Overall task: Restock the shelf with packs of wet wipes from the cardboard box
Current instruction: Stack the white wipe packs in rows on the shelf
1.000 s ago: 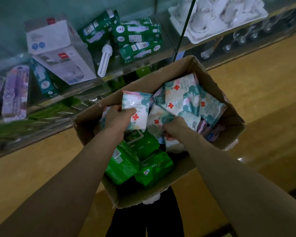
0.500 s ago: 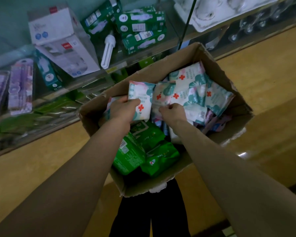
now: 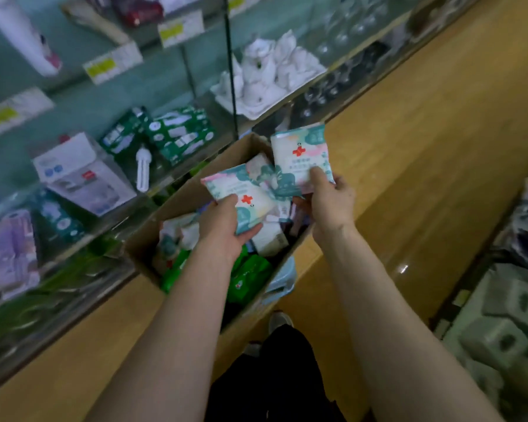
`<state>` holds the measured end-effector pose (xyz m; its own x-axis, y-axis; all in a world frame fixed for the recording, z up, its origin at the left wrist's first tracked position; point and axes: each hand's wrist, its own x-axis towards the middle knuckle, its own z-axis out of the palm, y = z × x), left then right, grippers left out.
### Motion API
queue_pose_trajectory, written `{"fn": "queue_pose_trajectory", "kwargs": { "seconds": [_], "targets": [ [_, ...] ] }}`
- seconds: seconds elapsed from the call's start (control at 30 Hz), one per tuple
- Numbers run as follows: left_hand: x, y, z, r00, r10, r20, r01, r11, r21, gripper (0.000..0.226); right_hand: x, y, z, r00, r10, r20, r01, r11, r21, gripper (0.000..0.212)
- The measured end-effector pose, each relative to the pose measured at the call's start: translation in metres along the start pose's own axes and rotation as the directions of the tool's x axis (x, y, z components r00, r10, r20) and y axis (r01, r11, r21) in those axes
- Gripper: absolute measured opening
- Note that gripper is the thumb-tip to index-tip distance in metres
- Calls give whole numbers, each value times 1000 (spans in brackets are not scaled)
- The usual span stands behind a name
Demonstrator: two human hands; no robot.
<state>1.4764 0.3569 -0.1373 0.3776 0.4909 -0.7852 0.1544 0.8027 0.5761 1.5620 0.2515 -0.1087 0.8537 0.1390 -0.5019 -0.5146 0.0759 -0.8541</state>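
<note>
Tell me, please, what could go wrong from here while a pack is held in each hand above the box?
The right grip pinches its upright pack only by the lower part, so it may slip back into the cardboard box or onto the floor.
The left grip holds a tilted pack too, so neither is free to clear room; the loose bulb on the crowded glass shelf could get knocked.

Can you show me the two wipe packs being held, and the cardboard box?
Left pack (image 3: 240, 190), head view, on its printed front beside the red cross.
Right pack (image 3: 299, 151), head view, on its red cross.
Cardboard box (image 3: 180, 201), head view, on its inner left wall.
</note>
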Motion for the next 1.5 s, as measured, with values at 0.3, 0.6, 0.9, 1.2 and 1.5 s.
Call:
{"fn": "queue_pose_trajectory", "kwargs": {
  "seconds": [0.3,0.6,0.9,1.2,1.5],
  "targets": [
    [-107,-26,88,924,-66,375,31,995,100,32,-78,-61,-91,980,-103,-169,144,957,253,26],
    [-204,-89,192,751,-120,649,-40,973,226,26,-103,-121,-212,865,-226,-447,376,882,283,28],
    [-293,-190,308,479,-285,830,-23,941,337,41,-123,-177,-368,717,-331,-613,550,809,207,27],
    [-381,-302,369,271,-522,809,-7,839,543,40,-175,-192,-500,534,-293,-793,633,761,144,21],
    [-449,-387,404,155,-770,618,-84,614,785,47,-225,-195,-594,309,-210,-928,580,815,9,18]
  ]
}}
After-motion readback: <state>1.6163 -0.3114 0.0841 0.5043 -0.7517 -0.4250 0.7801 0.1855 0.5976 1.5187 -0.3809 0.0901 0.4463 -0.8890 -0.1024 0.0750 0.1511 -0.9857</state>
